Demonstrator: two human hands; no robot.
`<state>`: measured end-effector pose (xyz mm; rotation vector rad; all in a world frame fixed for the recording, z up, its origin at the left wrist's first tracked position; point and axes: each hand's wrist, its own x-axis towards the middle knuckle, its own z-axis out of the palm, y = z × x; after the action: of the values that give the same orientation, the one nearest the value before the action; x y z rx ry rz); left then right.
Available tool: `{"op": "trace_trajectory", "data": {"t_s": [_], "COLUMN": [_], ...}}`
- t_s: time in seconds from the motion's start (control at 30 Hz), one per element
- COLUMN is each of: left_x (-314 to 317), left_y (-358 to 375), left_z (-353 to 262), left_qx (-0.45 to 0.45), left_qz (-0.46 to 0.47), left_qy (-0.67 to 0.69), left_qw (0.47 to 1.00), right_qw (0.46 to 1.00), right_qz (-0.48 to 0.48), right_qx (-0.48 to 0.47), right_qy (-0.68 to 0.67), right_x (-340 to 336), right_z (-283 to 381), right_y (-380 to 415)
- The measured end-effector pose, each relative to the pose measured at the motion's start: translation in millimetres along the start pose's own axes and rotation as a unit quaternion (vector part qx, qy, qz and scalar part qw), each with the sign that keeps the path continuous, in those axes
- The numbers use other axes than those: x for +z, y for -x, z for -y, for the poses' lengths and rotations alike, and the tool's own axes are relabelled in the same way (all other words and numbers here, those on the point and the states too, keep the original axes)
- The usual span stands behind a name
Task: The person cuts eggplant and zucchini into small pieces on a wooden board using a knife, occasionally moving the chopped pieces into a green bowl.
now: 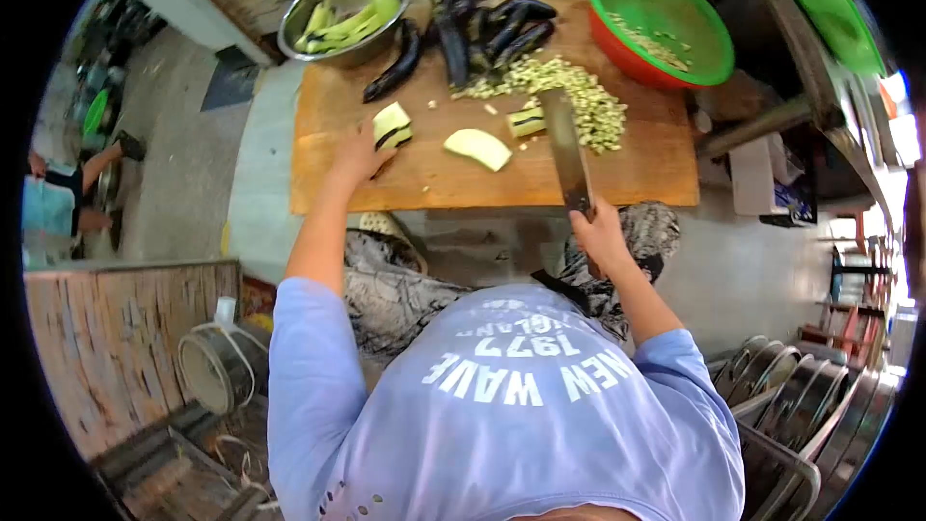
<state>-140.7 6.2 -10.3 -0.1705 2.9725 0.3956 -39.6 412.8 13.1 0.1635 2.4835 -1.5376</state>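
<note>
My right hand (602, 232) is closed round the handle of a cleaver (569, 150), whose broad blade points away from me over the wooden board (328, 183). At the board's left, my left hand (359, 152) has its fingers on a peeled eggplant piece (392, 122) with a dark strip of skin. A pale peeled eggplant piece (478, 148) lies between the hands. Beside the blade sits a short striped chunk (525, 123). Behind the cleaver spreads a heap of diced eggplant (579, 96).
Several whole dark eggplants (482, 24) lie at the board's back. A metal bowl (289, 37) of peeled eggplants stands back left, a green basin (709, 14) with some diced bits back right. A person's leg (101, 166) shows far left.
</note>
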Motion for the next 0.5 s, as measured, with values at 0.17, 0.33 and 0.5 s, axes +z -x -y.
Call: {"op": "trace_trajectory", "data": {"t_s": [0.17,0.33,0.5], "left_x": [11.9,39.5,64.4], "left_y": [-30.0,-35.0,17.5], "left_z": [-53.2,-109.0,-82.5], "left_qx": [0.275,0.331,0.337], "left_qz": [-0.066,0.022,-0.098], "left_qy": [-0.008,-0.037,0.044], "left_qw": [0.959,0.942,0.936], "right_qw": [0.993,0.996,0.992], "right_qz": [0.048,0.068,0.097], "right_qx": [0.074,0.047,0.009], "right_qy": [-0.085,-0.033,0.077], "right_x": [10.0,13.3,9.1], "right_z": [9.1,10.3,23.2], "right_y": [-10.3,-17.1,-23.1]}}
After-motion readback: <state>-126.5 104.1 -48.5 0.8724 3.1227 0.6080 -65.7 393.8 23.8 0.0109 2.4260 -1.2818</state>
